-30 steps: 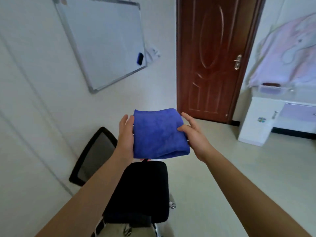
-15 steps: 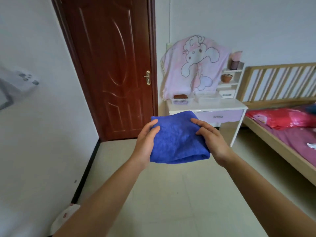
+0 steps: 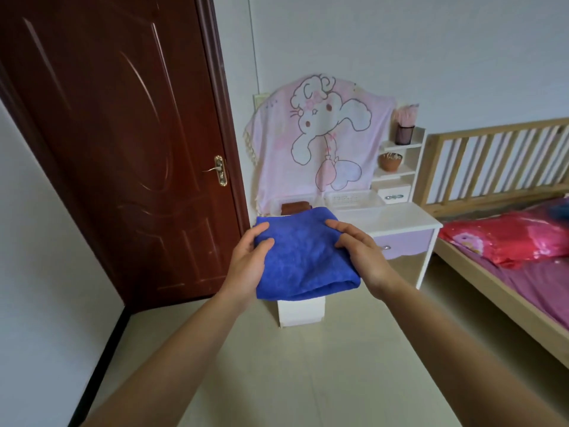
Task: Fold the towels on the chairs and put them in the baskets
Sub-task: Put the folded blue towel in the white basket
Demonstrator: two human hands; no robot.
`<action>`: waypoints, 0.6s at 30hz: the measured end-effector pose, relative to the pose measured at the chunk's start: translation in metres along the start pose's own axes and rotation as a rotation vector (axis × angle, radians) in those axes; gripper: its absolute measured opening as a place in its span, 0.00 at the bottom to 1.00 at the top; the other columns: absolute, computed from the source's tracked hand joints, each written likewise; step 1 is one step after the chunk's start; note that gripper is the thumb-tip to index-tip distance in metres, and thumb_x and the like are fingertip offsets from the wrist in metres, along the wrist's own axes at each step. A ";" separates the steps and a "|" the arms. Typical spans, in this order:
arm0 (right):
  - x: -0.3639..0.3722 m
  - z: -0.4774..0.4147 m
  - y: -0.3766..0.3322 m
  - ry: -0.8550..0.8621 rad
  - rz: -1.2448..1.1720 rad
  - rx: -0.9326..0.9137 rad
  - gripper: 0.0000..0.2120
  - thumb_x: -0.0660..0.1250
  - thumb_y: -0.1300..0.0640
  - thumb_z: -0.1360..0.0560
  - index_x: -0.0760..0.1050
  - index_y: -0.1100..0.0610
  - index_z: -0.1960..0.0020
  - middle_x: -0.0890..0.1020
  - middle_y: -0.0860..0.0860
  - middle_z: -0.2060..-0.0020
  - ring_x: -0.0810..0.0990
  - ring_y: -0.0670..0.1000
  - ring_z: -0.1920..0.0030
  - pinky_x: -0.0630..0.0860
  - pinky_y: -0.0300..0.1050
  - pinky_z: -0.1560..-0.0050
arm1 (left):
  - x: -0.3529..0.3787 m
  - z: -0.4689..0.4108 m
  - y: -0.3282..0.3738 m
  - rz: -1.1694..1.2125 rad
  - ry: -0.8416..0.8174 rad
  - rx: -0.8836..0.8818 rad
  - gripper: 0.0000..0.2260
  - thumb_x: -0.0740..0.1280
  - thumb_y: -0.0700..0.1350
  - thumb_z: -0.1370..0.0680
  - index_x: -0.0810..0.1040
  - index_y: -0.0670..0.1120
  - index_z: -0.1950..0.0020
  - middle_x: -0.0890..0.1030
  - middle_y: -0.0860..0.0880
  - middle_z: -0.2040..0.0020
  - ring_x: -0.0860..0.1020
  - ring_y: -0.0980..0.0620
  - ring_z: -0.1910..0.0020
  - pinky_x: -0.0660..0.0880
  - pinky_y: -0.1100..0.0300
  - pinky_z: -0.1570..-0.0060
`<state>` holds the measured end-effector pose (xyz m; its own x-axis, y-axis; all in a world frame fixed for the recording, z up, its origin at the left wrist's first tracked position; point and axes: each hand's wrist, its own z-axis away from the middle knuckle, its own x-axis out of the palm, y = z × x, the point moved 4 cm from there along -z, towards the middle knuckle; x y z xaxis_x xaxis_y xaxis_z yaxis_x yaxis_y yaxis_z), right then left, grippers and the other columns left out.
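Observation:
A folded blue towel is held up in the air between both hands. My left hand grips its left edge, thumb on top. My right hand grips its right edge, fingers over the top. Behind the towel, on a white desk, stand two white baskets. The left basket holds a folded brown towel; its front is partly hidden by the blue towel. The right basket looks empty.
A dark red door stands shut at the left. A pink cartoon blanket hangs behind the desk. A wooden bed with red bedding fills the right side. Bare tiled floor lies in front.
The view has swung right from the black chair and whiteboard to the door, then the desk. The desk and baskets are now nearer. Both hands keep holding the blue towel.

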<state>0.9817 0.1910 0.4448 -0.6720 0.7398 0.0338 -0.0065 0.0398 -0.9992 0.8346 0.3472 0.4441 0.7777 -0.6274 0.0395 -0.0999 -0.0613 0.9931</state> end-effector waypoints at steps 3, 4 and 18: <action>0.010 -0.085 0.005 -0.054 0.005 0.038 0.19 0.59 0.64 0.22 0.80 0.48 0.39 0.84 0.47 0.43 0.82 0.48 0.44 0.76 0.39 0.46 | 0.001 -0.076 -0.012 -0.014 0.024 -0.025 0.14 0.65 0.40 0.19 0.77 0.52 0.35 0.77 0.57 0.40 0.77 0.61 0.45 0.74 0.70 0.53; 0.016 -0.110 0.010 -0.069 0.008 0.055 0.19 0.59 0.64 0.22 0.80 0.48 0.39 0.84 0.48 0.43 0.82 0.49 0.45 0.76 0.39 0.45 | -0.001 -0.100 -0.017 -0.021 0.033 -0.039 0.14 0.64 0.40 0.19 0.77 0.52 0.35 0.77 0.57 0.40 0.77 0.61 0.45 0.75 0.70 0.54; 0.049 -0.466 0.100 -0.070 0.187 0.287 0.18 0.62 0.60 0.22 0.77 0.45 0.36 0.81 0.50 0.41 0.81 0.50 0.46 0.80 0.46 0.55 | 0.017 -0.470 -0.169 -0.144 -0.052 -0.234 0.15 0.62 0.39 0.19 0.75 0.52 0.34 0.74 0.51 0.34 0.76 0.49 0.41 0.75 0.59 0.45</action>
<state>1.2936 0.5442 0.3566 -0.7302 0.6682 -0.1423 -0.0793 -0.2898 -0.9538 1.1567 0.7121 0.3284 0.7402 -0.6643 -0.1036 0.1599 0.0243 0.9868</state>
